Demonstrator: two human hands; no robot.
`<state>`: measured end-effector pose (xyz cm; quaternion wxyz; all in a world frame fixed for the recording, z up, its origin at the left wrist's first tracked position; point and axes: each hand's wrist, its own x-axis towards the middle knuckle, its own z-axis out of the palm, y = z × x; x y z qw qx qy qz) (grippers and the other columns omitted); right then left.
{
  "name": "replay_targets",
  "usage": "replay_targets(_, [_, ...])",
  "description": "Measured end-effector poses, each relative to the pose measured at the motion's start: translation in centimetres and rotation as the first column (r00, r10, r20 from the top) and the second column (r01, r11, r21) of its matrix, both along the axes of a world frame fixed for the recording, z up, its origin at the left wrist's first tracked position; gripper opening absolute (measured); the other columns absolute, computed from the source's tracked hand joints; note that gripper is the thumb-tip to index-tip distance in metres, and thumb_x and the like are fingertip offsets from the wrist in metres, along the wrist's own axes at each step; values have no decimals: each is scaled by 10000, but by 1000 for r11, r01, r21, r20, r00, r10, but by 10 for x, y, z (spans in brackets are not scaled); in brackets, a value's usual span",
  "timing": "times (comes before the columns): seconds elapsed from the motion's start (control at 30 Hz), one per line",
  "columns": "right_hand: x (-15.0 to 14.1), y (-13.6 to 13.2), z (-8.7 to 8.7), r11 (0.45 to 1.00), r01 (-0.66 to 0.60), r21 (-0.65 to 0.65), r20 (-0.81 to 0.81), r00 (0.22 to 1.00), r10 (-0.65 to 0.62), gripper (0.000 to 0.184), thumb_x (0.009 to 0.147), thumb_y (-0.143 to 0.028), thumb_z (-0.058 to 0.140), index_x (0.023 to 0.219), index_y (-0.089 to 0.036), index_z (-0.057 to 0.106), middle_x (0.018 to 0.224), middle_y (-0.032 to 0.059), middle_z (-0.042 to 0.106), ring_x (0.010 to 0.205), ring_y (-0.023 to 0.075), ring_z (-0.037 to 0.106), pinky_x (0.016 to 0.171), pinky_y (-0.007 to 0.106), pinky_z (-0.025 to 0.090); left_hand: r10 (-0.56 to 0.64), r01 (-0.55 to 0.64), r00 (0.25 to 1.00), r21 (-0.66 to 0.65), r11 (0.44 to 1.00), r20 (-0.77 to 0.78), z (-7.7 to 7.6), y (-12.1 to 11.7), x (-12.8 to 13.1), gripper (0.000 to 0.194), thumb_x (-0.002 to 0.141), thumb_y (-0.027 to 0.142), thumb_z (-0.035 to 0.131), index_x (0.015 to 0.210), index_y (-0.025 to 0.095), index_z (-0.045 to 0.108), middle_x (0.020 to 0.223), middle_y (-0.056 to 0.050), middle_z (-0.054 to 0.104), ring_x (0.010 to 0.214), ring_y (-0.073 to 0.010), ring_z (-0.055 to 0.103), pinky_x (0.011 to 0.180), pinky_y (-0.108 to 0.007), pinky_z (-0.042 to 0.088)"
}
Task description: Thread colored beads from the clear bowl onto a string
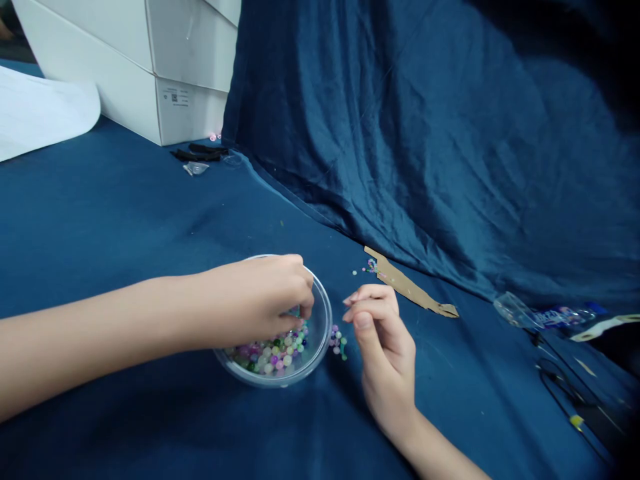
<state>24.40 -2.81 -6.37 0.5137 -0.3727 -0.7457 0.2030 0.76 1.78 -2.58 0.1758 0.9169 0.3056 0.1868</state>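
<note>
A clear round glass bowl [323, 327] stands on the blue cloth, holding several pink, green, white and purple round beads [275, 353]. My left hand [265, 300] reaches over the rim, its fingertips down among the beads, and it hides part of the bowl. Whether those fingers grip a bead is hidden. My right hand [380, 340] is just right of the bowl, thumb and forefinger pressed together with nothing visible between them. Closest to it lies a short cluster of purple and green beads [337, 341]. Tiny beads [370, 267] rest on a narrow cardboard strip [407, 287] beyond it.
Blue cloth [100, 200] covers the table and rises in folds [400, 133] at the back. White boxes [185, 67] stand at the far left, with black strips [197, 153] near them. A clear plastic bag [550, 317] and dark cord [555, 380] lie at the right.
</note>
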Motion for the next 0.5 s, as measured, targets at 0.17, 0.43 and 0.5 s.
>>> replay_targets(0.17, [-1, 1, 0, 999, -36, -7, -62, 997, 36, 241, 1126, -220, 554, 943, -260, 705, 935, 21, 628, 953, 205, 604, 865, 354, 463, -20, 24, 996, 47, 999, -92, -3, -1, 6, 113, 904, 128, 823, 862, 224, 866, 942, -42, 753, 879, -207, 699, 746, -315, 452])
replay_targets(0.43, [-2, 1, 1, 997, -71, -44, -24, 997, 70, 237, 1118, -270, 578, 920, -234, 704, 878, 25, 619, 854, 201, 576, 785, 344, 456, -10, 33, 981, 114, 993, -195, 3, 1, 10, 122, 845, 103, 864, 796, 214, 860, 869, -40, 734, 873, -224, 704, 670, -331, 407])
replay_targets(0.5, [-2, 1, 1, 996, -76, -45, -19, 997, 75, 235, 1115, -275, 583, 921, -232, 707, 876, 26, 618, 851, 200, 584, 779, 343, 460, -17, 48, 981, 158, 986, -193, 2, -1, 10, 151, 855, 74, 831, 772, 199, 839, 843, -39, 717, 835, -217, 691, 648, -341, 390])
